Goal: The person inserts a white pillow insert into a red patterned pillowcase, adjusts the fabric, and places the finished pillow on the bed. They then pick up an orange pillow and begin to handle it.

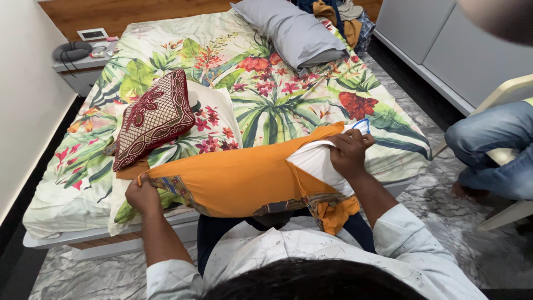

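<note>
An orange pillowcase (239, 178) with a patterned border lies across the near edge of the bed (266, 105), partly drawn over a white pillow (319, 164). My left hand (143, 194) grips the pillowcase's left end at the patterned corner. My right hand (348, 151) clutches the white pillow's exposed end, where the orange cloth's open edge meets it. A loose flap of orange cloth (336, 211) hangs below the pillow.
A maroon embroidered cushion (152, 116) rests on a floral pillow (214, 125) to the left. A grey pillow (302, 33) and piled clothes (344, 16) lie at the bed's far end. A seated person's jeans-clad leg (494, 144) is at right. A bedside table (83, 58) stands far left.
</note>
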